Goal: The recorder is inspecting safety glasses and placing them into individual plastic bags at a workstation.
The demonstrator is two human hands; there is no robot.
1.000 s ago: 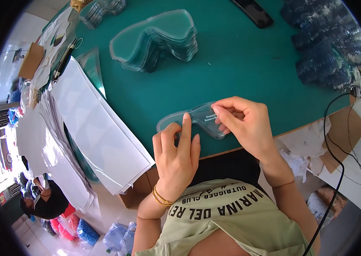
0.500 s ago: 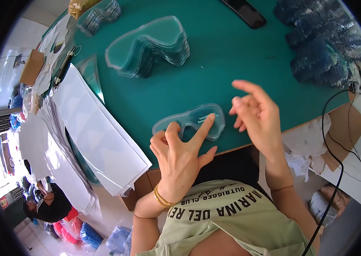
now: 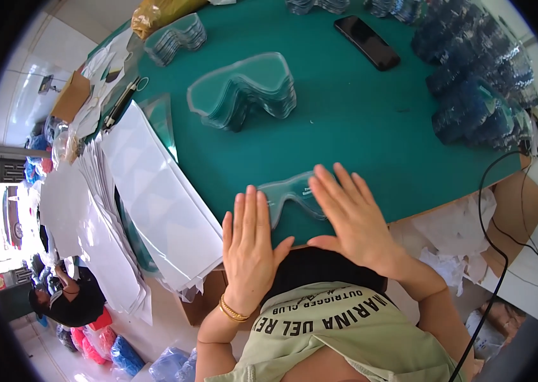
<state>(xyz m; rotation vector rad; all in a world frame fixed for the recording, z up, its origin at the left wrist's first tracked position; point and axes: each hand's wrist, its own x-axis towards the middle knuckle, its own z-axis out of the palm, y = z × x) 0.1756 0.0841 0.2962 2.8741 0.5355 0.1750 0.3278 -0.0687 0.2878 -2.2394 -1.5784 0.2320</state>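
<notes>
A clear goggle-shaped plastic lens (image 3: 291, 186) with small white printing lies flat on the green table near its front edge. My left hand (image 3: 248, 245) rests over the lens's left end, fingers stretched out and pointing away from me. At its right end lies my right hand (image 3: 353, 219), fingers straight and slightly apart, covering that part of the lens. Neither hand grips anything. Beyond them stands a tall stack of similar clear lenses (image 3: 243, 89) at the middle of the table.
White sheets (image 3: 161, 204) lie in a pile on the left. A smaller lens stack (image 3: 176, 39), a black phone (image 3: 367, 42) and a pen-like tool (image 3: 120, 104) are farther off. Dark bundled lenses (image 3: 473, 114) crowd the right. A black cable (image 3: 495, 239) hangs there. Another person (image 3: 71, 299) is at far left.
My right hand has come down and left onto the lens. The left hand's pointing finger has straightened beside the others, and the hand now lies flat. The view has shifted slightly.
</notes>
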